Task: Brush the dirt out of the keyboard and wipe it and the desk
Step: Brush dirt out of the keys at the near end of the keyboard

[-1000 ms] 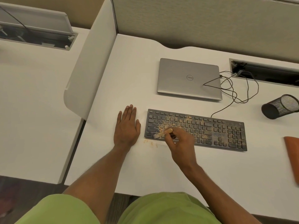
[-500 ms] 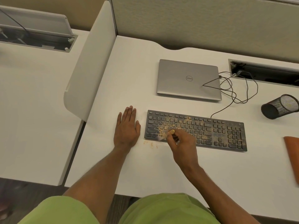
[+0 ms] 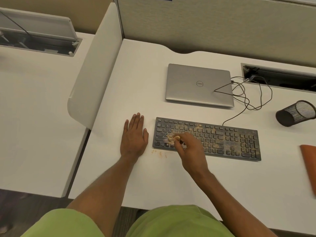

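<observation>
Two hands were in view, and only one held anything. Your right hand (image 3: 189, 149) was curled round a small brush (image 3: 176, 138), pinching it low so the bristles met the left end of the keyboard (image 3: 230, 141), near the bottom rows. They were blurred, so I cannot tell which keys they touched. Your left hand (image 3: 134, 139) lay released and flat on the table (image 3: 136, 82), palm down, just beside the keyboard's left edge and not touching it.

Tan dirt (image 3: 213, 145) was scattered over the keys from the brush across to the number pad. A few crumbs (image 3: 159, 153) lay on the table just in front of the keyboard's left corner.

By my reading you were in the brushing step, with little of it done, since most of the grit sat to the right of the brush. The next move called for short strokes along the rows, working rightward and carrying the grit off the front edge. Your free hand could steady the keyboard's end.

The wiping was not yet begun. An orange thing (image 3: 309, 166), probably the cloth, lay well apart at the table's right edge. Beyond the keyboard sat a closed laptop (image 3: 198, 84), and a mesh cup (image 3: 295, 113) lay tipped over to the right.
</observation>
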Demonstrator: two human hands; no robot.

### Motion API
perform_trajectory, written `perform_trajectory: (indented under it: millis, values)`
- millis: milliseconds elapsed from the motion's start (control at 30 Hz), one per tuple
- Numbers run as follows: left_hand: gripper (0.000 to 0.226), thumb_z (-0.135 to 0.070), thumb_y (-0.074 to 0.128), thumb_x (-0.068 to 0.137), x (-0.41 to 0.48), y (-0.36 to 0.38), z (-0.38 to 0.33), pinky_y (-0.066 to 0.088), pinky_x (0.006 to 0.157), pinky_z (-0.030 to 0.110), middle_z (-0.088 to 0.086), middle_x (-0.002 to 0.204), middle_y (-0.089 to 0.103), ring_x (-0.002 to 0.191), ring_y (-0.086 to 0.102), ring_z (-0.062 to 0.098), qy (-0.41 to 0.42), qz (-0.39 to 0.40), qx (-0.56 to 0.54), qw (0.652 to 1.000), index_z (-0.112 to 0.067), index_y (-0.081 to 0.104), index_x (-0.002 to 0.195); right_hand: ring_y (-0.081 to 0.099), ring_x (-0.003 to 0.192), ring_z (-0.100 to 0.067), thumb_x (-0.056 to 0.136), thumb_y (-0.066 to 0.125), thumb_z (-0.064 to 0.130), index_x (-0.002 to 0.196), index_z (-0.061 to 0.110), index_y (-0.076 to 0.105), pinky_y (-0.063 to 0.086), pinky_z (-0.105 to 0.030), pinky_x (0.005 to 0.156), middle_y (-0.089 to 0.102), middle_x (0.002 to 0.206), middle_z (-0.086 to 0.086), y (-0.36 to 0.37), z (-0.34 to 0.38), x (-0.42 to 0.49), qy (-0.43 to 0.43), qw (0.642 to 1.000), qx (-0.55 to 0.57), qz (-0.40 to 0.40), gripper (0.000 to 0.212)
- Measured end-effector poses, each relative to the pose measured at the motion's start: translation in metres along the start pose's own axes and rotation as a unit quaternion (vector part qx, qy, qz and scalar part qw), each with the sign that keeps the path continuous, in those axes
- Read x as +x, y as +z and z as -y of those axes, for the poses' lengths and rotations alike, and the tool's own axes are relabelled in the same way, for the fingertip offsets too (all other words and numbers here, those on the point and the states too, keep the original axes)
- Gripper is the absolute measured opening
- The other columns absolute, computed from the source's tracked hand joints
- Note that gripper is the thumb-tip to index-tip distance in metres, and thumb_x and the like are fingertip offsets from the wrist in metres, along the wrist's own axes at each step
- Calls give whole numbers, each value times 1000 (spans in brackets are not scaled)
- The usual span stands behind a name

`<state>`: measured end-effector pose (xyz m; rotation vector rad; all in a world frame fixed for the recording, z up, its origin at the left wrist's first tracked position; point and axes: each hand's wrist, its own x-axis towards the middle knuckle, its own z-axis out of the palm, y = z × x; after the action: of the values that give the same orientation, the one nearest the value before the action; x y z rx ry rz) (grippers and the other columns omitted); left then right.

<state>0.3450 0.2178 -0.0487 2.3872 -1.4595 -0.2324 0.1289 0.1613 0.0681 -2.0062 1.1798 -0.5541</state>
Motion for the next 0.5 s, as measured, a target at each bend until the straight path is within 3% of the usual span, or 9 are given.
perform_trajectory:
  millis: [267, 400, 500]
  values:
    - [63, -36, 31, 107, 0, 2, 1, 9, 133, 43, 2, 174, 22, 162, 11, 14, 1, -5, -2, 1000, -15, 26, 166, 63, 89, -8, 97, 67, 15, 102, 16, 76, 49, -14, 73, 71, 95, 9, -5, 7, -3, -3, 998, 47, -41, 10]
    - [63, -38, 28, 107, 0, 1, 1, 10, 133, 43, 2, 174, 20, 162, 10, 15, 2, 0, 2, 1000, -16, 24, 166, 64, 91, -6, 99, 66, 19, 104, 19, 76, 51, -18, 73, 72, 97, 11, -1, 2, -2, 13, 999, 48, 4, 12]
    - [63, -37, 28, 107, 0, 0, 1, 9, 133, 43, 3, 174, 20, 162, 11, 15, 3, -2, 0, 1000, -15, 25, 166, 62, 85, -7, 99, 65, 17, 98, 17, 75, 52, -25, 69, 69, 91, 8, -4, -4, -5, 26, 999, 23, -20, 9]
